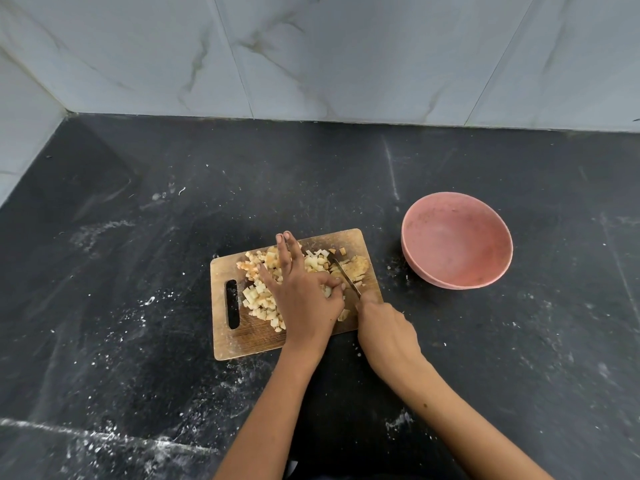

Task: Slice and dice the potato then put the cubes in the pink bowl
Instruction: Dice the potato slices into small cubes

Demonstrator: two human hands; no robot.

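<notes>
**Dicing nearly done, bowl waiting**

On the dark counter [138,306], seen from the head camera, our wooden cutting board [242,344] lay just in front of us, its handle slot to the left. A heap of potato cubes [258,292] covered the board's left and middle, pushed aside, we judged, to keep the cutting zone free. At the board's right end sat the uncut potato remainder [353,266], already sliced into strips by the look of it.

Our left hand [304,299] rested over the cubes, its outer fingers [289,251] stretched straight toward the wall, while thumb and forefinger pinched a small potato piece [329,291] beside the blade, steadying it and keeping the other fingertips clear. Our right hand [386,329] was wrapped around the handle of the knife [346,277], the blade angled across the strips.

Well apart to the right stood the pink bowl [457,240], upright, holding no cubes, only specks. We placed it there, presumably, so the cubes could go across from the knife side. By our judgement, dicing was close to finished and the transfer had not begun.
</notes>
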